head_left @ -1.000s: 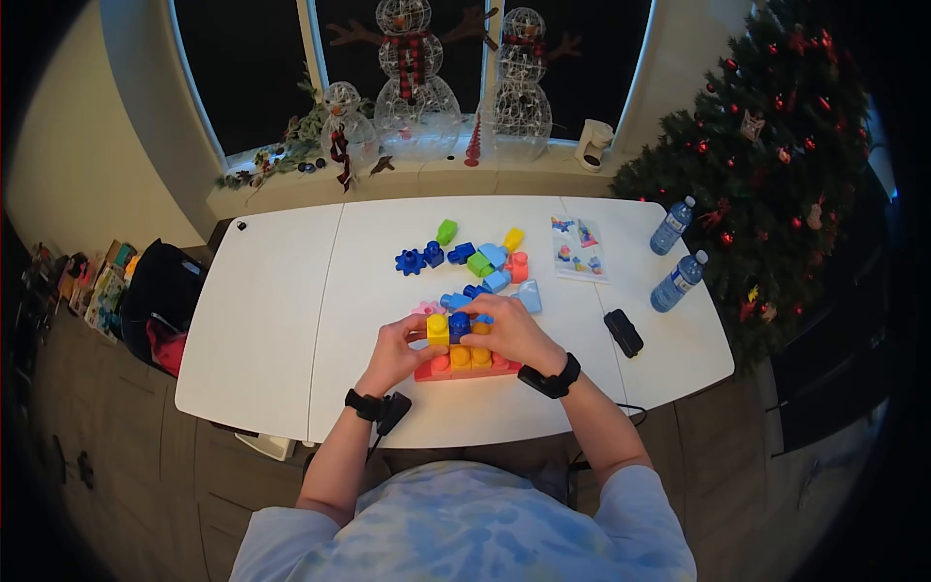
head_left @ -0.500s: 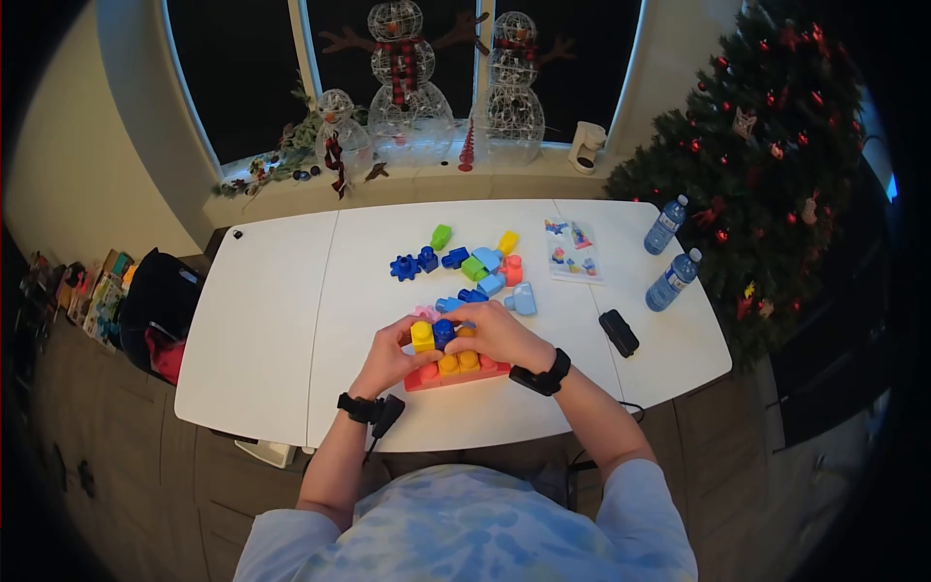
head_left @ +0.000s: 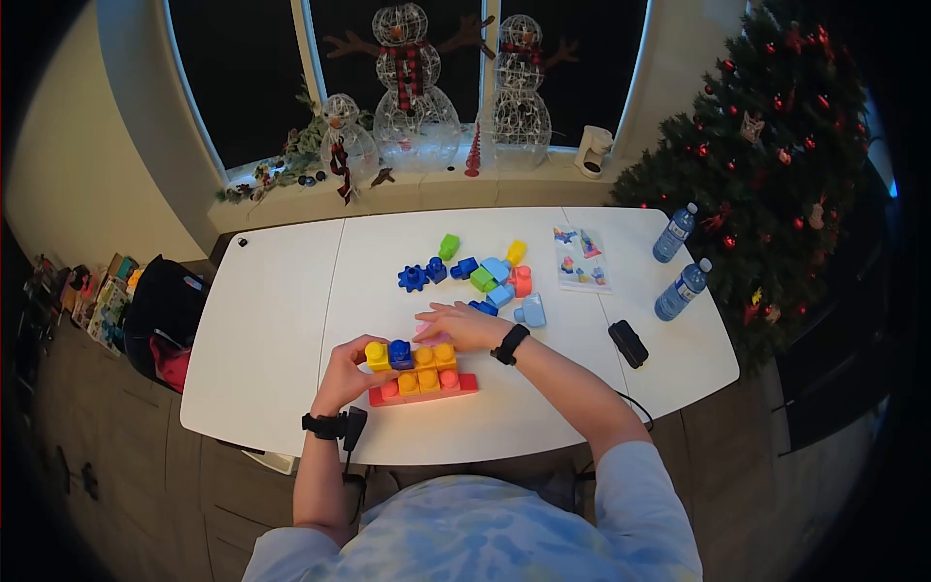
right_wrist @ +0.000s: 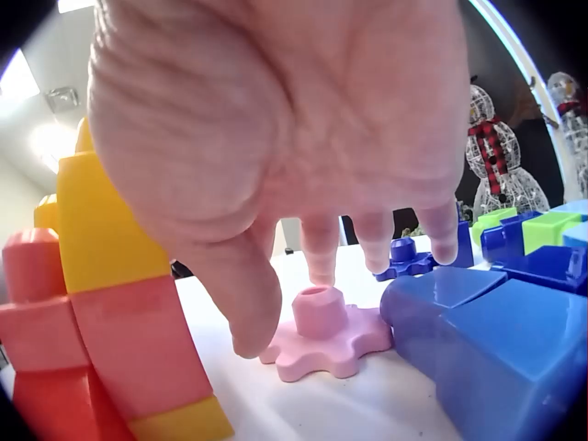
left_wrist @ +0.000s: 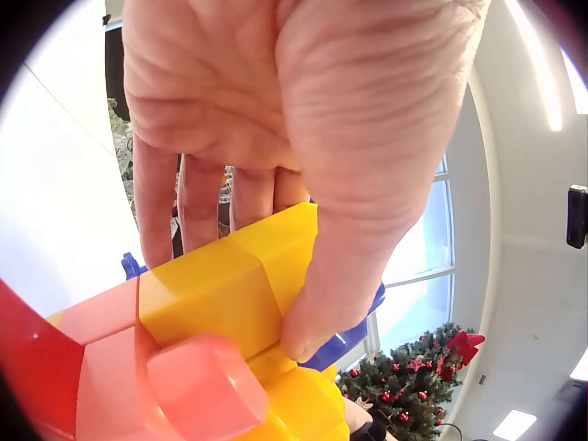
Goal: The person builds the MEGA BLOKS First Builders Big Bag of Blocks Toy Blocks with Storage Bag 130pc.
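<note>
In front of me stands a block build with a red base (head_left: 464, 388), coral and orange-yellow blocks above it, and a yellow block (head_left: 376, 355) beside a blue block (head_left: 400, 353) along the top. My left hand (head_left: 341, 376) grips the build at its left end, thumb in front and fingers behind. My right hand (head_left: 465, 328) is behind the build, over a pink gear (right_wrist: 335, 344) lying on the table. Its fingers are spread and extended, with the thumb tip right at the gear's edge. Large blue blocks (right_wrist: 505, 340) lie right beside the gear.
Farther back on the white table (head_left: 262, 339) lie a dark blue gear (head_left: 412, 278), a green block (head_left: 449, 246), a light blue block (head_left: 530, 310) and several others. A picture sheet (head_left: 582, 260), two water bottles (head_left: 682, 289) and a black case (head_left: 628, 343) are to the right.
My right hand has let go of the blue block on top of the build and moved behind it to the pink gear. The build has shifted left with my left hand on it.
</note>
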`<state>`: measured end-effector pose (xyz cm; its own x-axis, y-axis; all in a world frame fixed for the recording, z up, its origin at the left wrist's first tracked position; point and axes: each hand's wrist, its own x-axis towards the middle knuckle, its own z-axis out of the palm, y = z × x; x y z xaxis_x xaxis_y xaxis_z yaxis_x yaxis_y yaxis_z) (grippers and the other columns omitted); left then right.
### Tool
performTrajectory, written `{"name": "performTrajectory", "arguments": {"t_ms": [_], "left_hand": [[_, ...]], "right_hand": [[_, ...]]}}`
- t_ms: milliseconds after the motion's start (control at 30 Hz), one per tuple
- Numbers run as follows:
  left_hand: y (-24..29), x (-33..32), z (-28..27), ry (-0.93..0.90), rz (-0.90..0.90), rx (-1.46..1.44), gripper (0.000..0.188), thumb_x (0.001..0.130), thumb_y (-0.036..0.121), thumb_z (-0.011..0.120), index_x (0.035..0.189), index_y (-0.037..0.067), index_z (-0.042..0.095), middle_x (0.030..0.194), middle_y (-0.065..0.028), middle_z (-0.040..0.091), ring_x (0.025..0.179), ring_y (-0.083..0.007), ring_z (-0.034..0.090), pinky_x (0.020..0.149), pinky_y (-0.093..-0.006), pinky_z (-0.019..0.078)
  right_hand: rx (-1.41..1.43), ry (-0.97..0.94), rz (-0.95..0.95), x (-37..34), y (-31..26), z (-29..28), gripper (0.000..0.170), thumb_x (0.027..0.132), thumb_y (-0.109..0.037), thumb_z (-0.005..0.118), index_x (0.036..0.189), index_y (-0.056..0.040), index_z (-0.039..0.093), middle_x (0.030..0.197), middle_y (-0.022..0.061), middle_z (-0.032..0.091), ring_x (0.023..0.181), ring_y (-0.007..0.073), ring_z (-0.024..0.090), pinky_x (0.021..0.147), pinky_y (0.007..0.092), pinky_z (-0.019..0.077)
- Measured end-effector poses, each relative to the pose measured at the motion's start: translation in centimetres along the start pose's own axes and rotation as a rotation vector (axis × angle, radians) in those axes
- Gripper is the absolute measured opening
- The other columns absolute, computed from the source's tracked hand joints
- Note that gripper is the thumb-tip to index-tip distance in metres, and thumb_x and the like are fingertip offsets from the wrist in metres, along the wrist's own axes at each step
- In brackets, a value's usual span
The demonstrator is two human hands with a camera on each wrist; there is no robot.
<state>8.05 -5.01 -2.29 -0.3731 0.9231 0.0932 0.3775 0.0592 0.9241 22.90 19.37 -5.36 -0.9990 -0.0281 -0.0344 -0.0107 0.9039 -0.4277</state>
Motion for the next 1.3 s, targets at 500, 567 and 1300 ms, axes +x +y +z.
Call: {"name": "performTrajectory", "arguments": {"t_ms": [500,567,1300], "left_hand": [[-0.3,1.6,0.9,0.024,0.013,-0.072,0.046,0.078,-0.001,0.083,0.119,0.000,0.062,0.106,-0.0038,0.069,0.101,-0.0134,0.067,0.096,-0.0305,0.0543],[-0.3,2.6,1.5,0.019,0.028,-0.078,0.046,0.079,0.000,0.083,0.119,0.001,0.062,0.106,-0.0044,0.069,0.101,-0.0132,0.067,0.097,-0.0307,0.0544],[-0.7,6.4,4.3,-0.016,0.092,-0.129,0.043,0.085,0.005,0.081,0.122,0.002,0.060,0.111,-0.0071,0.070,0.107,-0.0168,0.068,0.099,-0.0322,0.0534]], "right_hand": [[-0.129,0.077,0.165,-9.8,2.1,0.9,0.031,0.091,-0.005,0.065,0.117,-0.0204,0.074,0.143,0.0046,0.057,0.141,0.0353,0.044,0.108,0.0633,0.0339],[-0.103,0.075,0.192,-11.1,2.9,0.8,0.030,0.090,-0.008,0.067,0.116,-0.0208,0.075,0.144,0.0045,0.057,0.142,0.0350,0.043,0.108,0.0647,0.0331],[-0.409,0.393,0.448,-7.1,5.8,-1.1,0.021,0.078,0.001,0.069,0.098,-0.0049,0.067,0.103,0.0149,0.066,0.102,0.0335,0.067,0.082,0.0460,0.0576]]}}
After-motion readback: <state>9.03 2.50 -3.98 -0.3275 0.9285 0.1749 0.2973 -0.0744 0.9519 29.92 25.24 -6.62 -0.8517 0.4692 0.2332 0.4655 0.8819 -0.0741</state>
